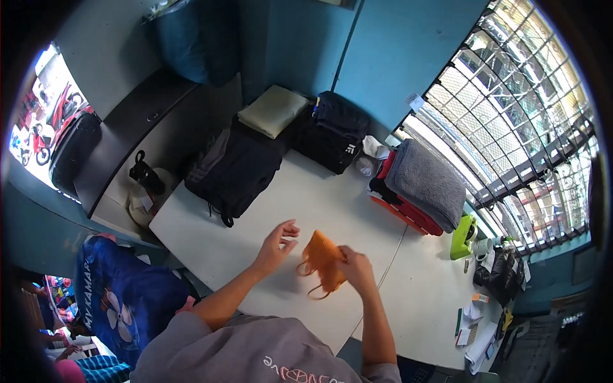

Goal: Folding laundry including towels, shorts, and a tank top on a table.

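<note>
An orange knitted cloth item (322,261) with thin loops hanging from its lower left side is in my right hand (357,269), raised over the white table (287,191). My fingers pinch its right edge. Just left of the item is my left hand (279,242), its fingers spread and slightly curled, touching nothing. Beyond my hands lie folded dark clothes (239,172) at the left, a dark folded stack (330,139) farther back, and a grey folded towel (426,184) on red and black cloths at the right.
A pale folded cloth (273,111) lies at the back. At the right edge are a green holder (462,238), a white mug (482,247), a black plastic bag (500,275) and papers. A blue printed cloth (124,297) covers something at the left. A barred window (507,105) borders the table.
</note>
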The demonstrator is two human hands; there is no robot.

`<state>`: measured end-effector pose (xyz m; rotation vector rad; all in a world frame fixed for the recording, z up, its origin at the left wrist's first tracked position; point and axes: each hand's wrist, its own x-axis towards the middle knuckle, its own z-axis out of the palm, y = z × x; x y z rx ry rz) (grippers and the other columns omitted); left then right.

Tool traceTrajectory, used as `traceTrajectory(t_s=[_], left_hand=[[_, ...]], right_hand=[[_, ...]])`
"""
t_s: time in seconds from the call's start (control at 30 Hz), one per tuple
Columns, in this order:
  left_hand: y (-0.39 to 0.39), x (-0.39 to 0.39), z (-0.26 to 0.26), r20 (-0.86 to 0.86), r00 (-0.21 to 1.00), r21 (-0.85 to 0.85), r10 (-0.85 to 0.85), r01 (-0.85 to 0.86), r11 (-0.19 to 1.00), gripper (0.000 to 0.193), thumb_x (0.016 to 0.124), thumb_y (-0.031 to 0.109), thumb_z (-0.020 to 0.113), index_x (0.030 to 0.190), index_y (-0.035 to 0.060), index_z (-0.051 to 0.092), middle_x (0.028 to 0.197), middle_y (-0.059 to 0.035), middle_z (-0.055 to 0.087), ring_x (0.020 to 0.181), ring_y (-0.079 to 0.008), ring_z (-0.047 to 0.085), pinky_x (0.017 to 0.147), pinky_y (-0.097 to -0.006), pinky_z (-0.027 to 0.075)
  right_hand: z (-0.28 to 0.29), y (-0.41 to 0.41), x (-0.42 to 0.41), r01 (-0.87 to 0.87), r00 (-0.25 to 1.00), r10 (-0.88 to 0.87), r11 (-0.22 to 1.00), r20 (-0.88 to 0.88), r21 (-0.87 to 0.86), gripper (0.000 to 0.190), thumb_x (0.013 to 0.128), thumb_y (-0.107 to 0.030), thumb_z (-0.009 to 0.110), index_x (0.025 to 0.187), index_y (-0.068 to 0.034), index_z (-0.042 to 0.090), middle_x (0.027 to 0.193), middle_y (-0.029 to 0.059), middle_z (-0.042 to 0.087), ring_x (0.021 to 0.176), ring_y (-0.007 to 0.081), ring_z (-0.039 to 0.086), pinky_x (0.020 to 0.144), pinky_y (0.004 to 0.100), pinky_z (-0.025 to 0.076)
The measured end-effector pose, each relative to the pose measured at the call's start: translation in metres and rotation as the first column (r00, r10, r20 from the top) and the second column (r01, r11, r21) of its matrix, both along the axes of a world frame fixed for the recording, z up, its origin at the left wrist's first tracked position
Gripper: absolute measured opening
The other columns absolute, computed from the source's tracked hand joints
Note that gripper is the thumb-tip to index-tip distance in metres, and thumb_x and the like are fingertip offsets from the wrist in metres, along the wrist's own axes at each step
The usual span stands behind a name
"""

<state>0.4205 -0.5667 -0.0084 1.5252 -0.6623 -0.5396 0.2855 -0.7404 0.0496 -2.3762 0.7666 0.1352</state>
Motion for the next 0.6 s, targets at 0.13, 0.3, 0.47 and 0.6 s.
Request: traceTrajectory(t_s=[0.13,0.3,0.47,0.6], left_hand=[[0.009,0.024,-0.038,-0.168,0.981,-0.009,0.093,-0.096,0.995,0.040,0.084,-0.001,0.050,0.122,0.0044,0.039,0.103,-0.0061,0.054,0.093,-0.0123,0.054,0.076,-0.0233,0.045],[0.031,0.038,-0.084,-0.054,0.987,0.197,0.153,-0.140,0.970,0.040,0.083,-0.002,0.048,0.121,0.0046,0.040,0.104,-0.0078,0.055,0.093,-0.0154,0.055,0.076,-0.0258,0.046],[0.056,0.049,-0.117,0.358,0.926,0.309,0.122,-0.241,0.920,0.042,0.075,-0.005,0.050,0.116,0.0038,0.044,0.103,-0.0096,0.055,0.095,-0.0218,0.056,0.080,-0.0314,0.046],[0.060,0.052,-0.124,0.485,0.872,0.327,0.069,-0.254,0.910,0.037,0.074,-0.005,0.050,0.110,0.0042,0.047,0.101,-0.0102,0.054,0.093,-0.0242,0.055,0.079,-0.0337,0.047]], right_hand=[[0.005,-0.028,0.039,0.096,0.992,-0.096,0.995,0.084,0.009,0.032,0.076,-0.018,0.057,0.106,-0.009,0.056,0.088,0.0178,0.062,0.085,0.0337,0.059,0.071,0.0381,0.047],[0.002,-0.050,0.103,0.254,0.837,-0.374,0.912,0.399,0.323,0.027,0.080,-0.010,0.057,0.105,0.001,0.054,0.091,0.0114,0.062,0.085,0.0190,0.061,0.074,0.0289,0.046],[-0.055,-0.065,0.150,0.071,0.583,-0.708,0.532,0.398,0.844,0.032,0.083,-0.011,0.058,0.111,0.001,0.049,0.101,0.0048,0.057,0.093,0.0131,0.054,0.080,0.0265,0.042],[-0.123,-0.076,0.156,0.292,0.648,-0.727,0.514,0.229,0.806,0.036,0.085,-0.014,0.056,0.118,-0.004,0.045,0.109,0.0077,0.054,0.097,0.0154,0.052,0.082,0.0284,0.042]])
